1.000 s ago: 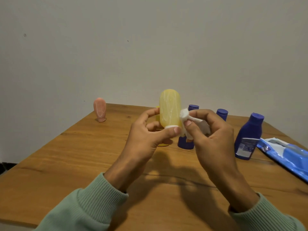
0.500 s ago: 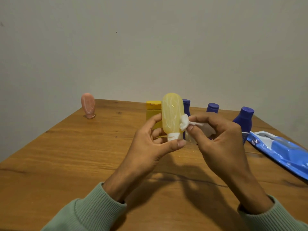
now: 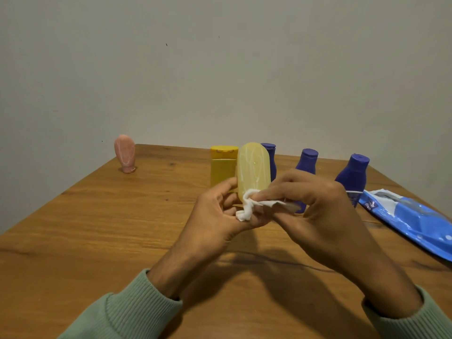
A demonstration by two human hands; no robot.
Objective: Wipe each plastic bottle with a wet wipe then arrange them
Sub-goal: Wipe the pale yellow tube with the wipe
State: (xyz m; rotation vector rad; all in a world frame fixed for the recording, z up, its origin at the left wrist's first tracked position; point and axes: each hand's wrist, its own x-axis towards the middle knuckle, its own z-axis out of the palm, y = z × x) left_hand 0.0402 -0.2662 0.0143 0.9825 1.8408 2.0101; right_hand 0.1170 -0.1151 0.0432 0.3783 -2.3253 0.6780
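Lower end of our yellow bottle (image 3: 254, 167) hidden behind the wet wipe (image 3: 246, 208), our left hand (image 3: 215, 220) gripping the bottle, right hand (image 3: 318, 211) pinching the wipe, wipes pack (image 3: 415, 223) cut off right

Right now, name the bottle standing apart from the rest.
The pink bottle, alone near the table's far left corner; all others are grouped further right.

- Nothing is reading clearly from here.
- The blue wipes pack (image 3: 413, 226) is showing white lettering, too blurred.
- The rightmost blue bottle (image 3: 352, 177) is carrying a label, print too small.
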